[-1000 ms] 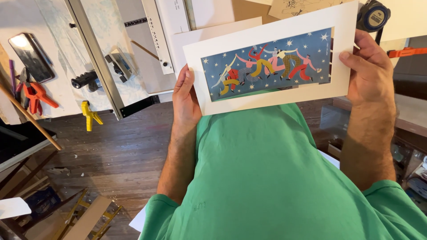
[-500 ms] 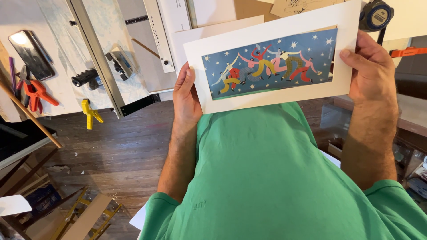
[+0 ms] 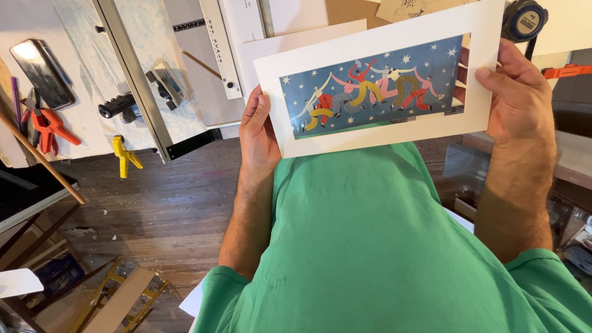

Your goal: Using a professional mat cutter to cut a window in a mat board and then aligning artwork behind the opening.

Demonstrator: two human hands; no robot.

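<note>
Both hands pinch white mat board [image 3: 376, 132] w/ dancer print: left hand [image 3: 258, 132] on left edge, right hand [image 3: 515, 95] on right. Looks light, stiff-ish, creases easily; hold by borders.

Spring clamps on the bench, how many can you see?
2. An orange spring clamp lies at the bench's left edge, beside the phone. A yellow spring clamp hangs off the bench edge nearer the left hand. More may be hidden.
</note>
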